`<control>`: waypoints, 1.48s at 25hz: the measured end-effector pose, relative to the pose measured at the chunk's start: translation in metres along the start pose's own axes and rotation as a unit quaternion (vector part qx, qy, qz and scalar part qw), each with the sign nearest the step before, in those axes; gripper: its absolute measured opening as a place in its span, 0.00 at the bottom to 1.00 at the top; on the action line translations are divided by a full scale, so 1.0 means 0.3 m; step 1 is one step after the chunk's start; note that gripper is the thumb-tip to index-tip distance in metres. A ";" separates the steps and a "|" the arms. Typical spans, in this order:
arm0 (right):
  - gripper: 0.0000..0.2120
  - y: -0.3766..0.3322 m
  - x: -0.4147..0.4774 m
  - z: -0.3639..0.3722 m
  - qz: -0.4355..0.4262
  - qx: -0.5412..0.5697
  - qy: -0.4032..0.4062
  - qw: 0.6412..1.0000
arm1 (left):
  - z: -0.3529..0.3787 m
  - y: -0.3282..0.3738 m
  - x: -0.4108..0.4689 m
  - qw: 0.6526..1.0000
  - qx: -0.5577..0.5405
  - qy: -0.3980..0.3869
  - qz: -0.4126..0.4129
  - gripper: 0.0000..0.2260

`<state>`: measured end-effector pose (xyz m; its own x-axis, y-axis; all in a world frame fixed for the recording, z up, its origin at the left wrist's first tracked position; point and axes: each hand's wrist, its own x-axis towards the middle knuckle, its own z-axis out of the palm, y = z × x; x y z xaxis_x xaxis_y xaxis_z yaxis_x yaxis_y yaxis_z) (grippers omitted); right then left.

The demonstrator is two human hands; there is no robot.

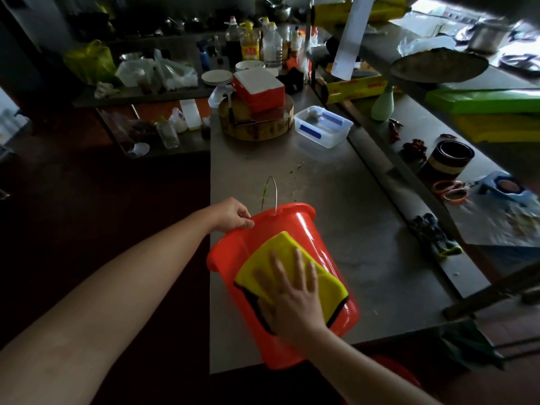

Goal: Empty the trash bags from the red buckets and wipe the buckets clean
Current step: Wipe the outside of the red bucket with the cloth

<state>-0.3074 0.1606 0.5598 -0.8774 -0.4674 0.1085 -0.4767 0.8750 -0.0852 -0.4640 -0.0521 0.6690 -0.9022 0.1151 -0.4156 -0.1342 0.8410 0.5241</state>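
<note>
- Left grip [233, 213] pinches the rim of 1 tipped red bucket [321, 238] (no bag showing).
- Right grip [292, 293], fingers flat, presses yellow cloth [280, 249] on it; wiping seems underway.

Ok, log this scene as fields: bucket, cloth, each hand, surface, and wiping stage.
bucket: red bucket, tipped on its side, mouth facing away
cloth: yellow cloth, flat on the bucket's outer wall
left: left hand grips the bucket's rim
right: right hand presses the cloth, fingers straight
surface: steel table
stage: cloth on outer wall; inside hidden
</note>
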 end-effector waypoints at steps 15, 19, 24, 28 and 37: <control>0.32 0.441 -0.015 0.032 0.252 0.450 -0.045 0.856 | 0.040 -0.014 -0.034 0.997 0.047 0.065 0.007 0.14; 0.31 0.359 -0.077 0.018 0.261 0.312 -0.065 0.911 | 0.062 0.013 -0.035 0.993 0.071 0.099 0.007 0.14; 0.31 0.034 -0.172 0.000 0.095 0.027 -0.001 0.995 | 0.079 0.016 -0.023 0.985 0.119 0.126 0.000 0.12; 0.27 -0.081 -0.205 0.103 -0.088 -0.101 -0.011 0.991 | 0.117 0.007 -0.027 0.977 0.128 0.166 0.030 0.11; 0.29 0.215 -0.255 0.018 0.084 0.083 0.021 0.993 | 0.148 -0.041 -0.036 0.976 0.105 0.187 0.029 0.12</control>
<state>-0.2712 0.2521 0.5405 -0.9436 -0.3084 0.1203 -0.3300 0.9052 -0.2678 -0.4344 -0.0402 0.6342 -0.9977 -0.0034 -0.0682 -0.0277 0.9331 0.3586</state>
